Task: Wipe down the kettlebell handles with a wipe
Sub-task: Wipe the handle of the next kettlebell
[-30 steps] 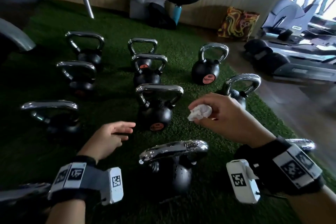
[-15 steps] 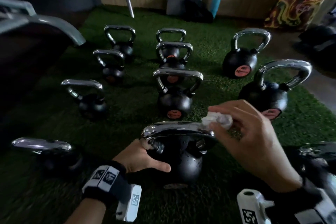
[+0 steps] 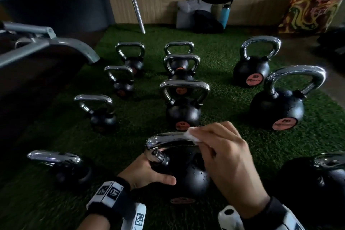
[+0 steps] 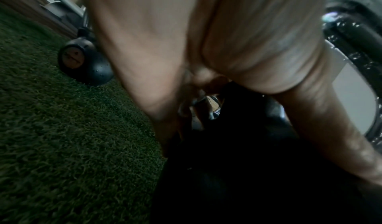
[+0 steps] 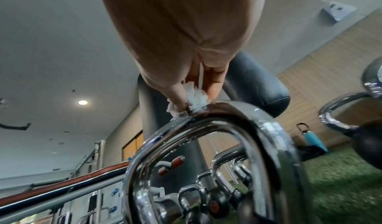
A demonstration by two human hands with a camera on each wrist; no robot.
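White wipe (image 3: 190,135) is pinched in the right hand (image 3: 225,160) and pressed onto the nearest kettlebell's chrome handle (image 3: 164,139) at its right end, the bar running leftward from the fingers (image 3: 209,130), while the left hand (image 3: 147,171) is curled round the kettlebell body (image 3: 188,177) on the turf.

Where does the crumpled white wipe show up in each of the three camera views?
Head: crumpled white wipe at lower centre, pinched by the right hand on the nearest kettlebell's shiny chrome handle.
Left wrist: not in view.
Right wrist: upper centre, at the fingertips, on the handle's top.
Shared landmark: that chrome handle.
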